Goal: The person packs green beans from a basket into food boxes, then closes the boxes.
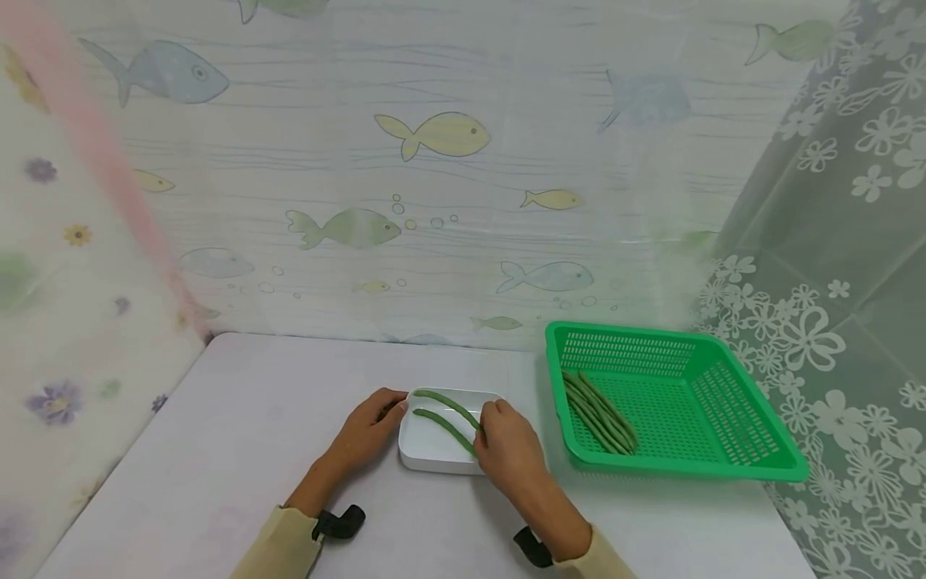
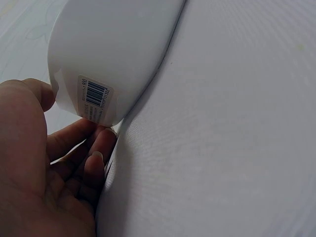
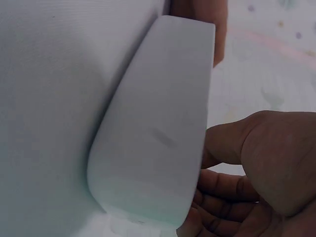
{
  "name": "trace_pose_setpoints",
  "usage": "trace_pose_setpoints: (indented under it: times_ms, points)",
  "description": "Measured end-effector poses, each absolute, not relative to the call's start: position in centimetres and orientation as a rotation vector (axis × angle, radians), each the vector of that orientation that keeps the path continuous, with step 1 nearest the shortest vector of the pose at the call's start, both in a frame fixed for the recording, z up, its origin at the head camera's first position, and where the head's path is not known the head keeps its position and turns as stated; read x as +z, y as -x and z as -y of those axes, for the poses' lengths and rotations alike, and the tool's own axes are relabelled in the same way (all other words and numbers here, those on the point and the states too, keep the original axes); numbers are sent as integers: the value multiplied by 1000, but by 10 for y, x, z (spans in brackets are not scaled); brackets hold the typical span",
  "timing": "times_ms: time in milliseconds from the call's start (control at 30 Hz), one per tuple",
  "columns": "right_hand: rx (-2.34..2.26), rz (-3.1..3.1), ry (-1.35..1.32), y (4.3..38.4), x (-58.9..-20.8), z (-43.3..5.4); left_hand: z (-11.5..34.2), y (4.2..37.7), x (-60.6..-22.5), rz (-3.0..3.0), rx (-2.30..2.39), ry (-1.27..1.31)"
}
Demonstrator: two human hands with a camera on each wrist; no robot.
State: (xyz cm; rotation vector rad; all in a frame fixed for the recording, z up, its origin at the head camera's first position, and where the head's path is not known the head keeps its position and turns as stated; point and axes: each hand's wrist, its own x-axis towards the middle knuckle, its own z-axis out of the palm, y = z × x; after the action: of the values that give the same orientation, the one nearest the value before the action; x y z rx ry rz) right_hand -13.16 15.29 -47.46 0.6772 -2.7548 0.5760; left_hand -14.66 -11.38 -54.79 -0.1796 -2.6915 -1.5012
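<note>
A small white tray (image 1: 437, 465) lies on the table with two green beans (image 1: 447, 402) slanting across its inside. My left hand (image 1: 370, 428) grips the tray's left corner, thumb at the rim and fingers bent against the side. A barcode sticker (image 2: 97, 97) shows on that end in the left wrist view. Over the tray's right part, my right hand (image 1: 510, 450) has its thumb and fingers closed at the right end of the upper bean. The tray wall (image 3: 153, 118) hides the fingertips in the right wrist view, so the pinch itself is not visible.
To the right stands a green plastic basket (image 1: 687, 466) with slotted walls. A bundle of several green beans (image 1: 599, 414) lies in its left part. A fish-patterned sheet (image 1: 448, 241) hangs behind the white table (image 1: 275, 402).
</note>
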Motion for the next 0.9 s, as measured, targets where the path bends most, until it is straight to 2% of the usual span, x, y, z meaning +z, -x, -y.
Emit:
trace_pose_setpoints:
  times_ms: [900]
  points:
    - [431, 2748, -680, 136, -488, -148, 113, 148, -549, 2665, -1478, 204]
